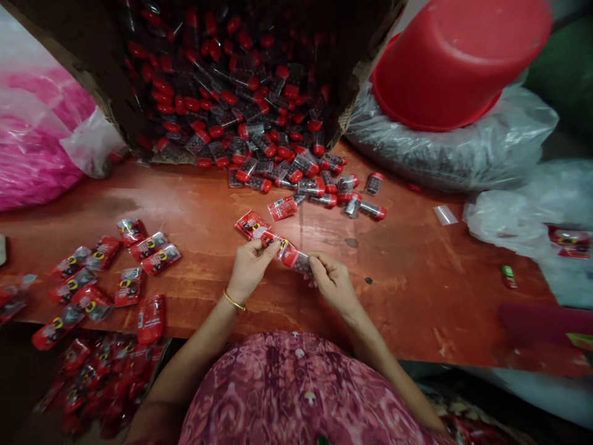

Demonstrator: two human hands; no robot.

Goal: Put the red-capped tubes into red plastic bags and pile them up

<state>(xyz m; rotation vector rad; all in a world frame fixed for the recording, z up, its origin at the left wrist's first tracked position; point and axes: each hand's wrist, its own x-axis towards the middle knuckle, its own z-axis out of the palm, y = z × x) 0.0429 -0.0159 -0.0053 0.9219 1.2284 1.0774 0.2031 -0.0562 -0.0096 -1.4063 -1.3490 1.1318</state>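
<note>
Both my hands hold one small red packet [288, 253] with a clear end just above the wooden table [417, 278]. My left hand [250, 267], with a gold bangle at the wrist, pinches the packet's red end. My right hand [330, 281] grips its clear end, which holds a small tube. Two more red packets [252, 224] [282, 208] lie just beyond my hands. A spill of small red-capped tubes [319, 185] reaches out of a tipped cardboard box [231, 80] at the back.
Several filled red packets [111, 272] lie on the table's left, with more in a heap below the edge [97, 377]. A pink plastic bag [37, 136] stands far left. A red basin [454, 62] rests on plastic bags [463, 148] at the right.
</note>
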